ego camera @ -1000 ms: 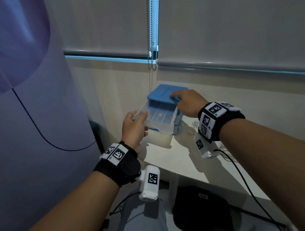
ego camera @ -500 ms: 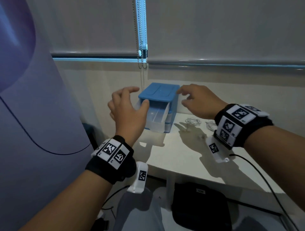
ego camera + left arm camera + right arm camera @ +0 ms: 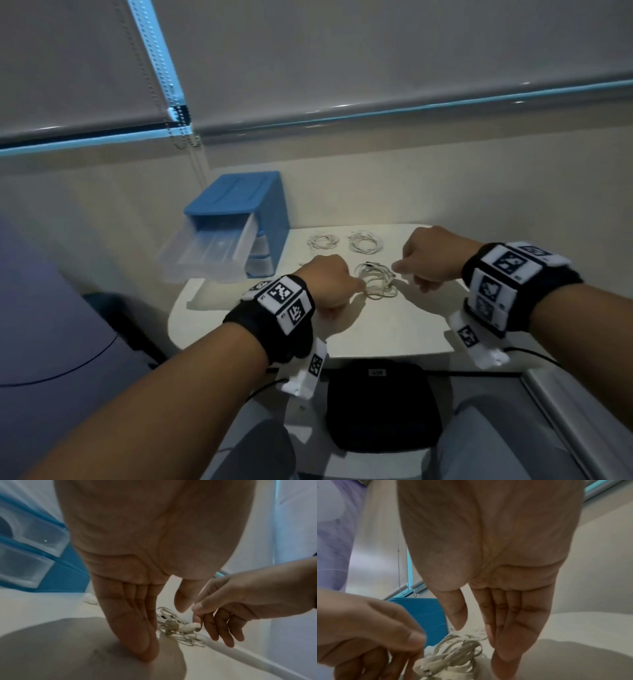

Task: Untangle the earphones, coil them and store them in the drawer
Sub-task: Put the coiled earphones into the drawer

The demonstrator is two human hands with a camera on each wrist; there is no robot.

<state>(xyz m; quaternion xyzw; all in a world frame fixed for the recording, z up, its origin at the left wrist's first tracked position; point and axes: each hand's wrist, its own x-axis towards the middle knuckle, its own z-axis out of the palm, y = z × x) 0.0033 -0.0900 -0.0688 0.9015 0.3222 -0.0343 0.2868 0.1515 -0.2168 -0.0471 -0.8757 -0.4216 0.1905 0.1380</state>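
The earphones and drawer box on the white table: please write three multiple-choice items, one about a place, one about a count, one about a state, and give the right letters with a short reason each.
1. Where does the blue drawer box stand?
A. back left of the table
B. front right
C. on the floor

2. How many earphone bundles lie on the table?
A. one
B. three
C. five

3. What is the state of the top drawer?
A. closed
B. removed
C. pulled out

Answers:
1 A, it sits at the far left corner.
2 B, two bundles behind, one bundle between the left hand and right hand.
3 C, it juts forward from the box.
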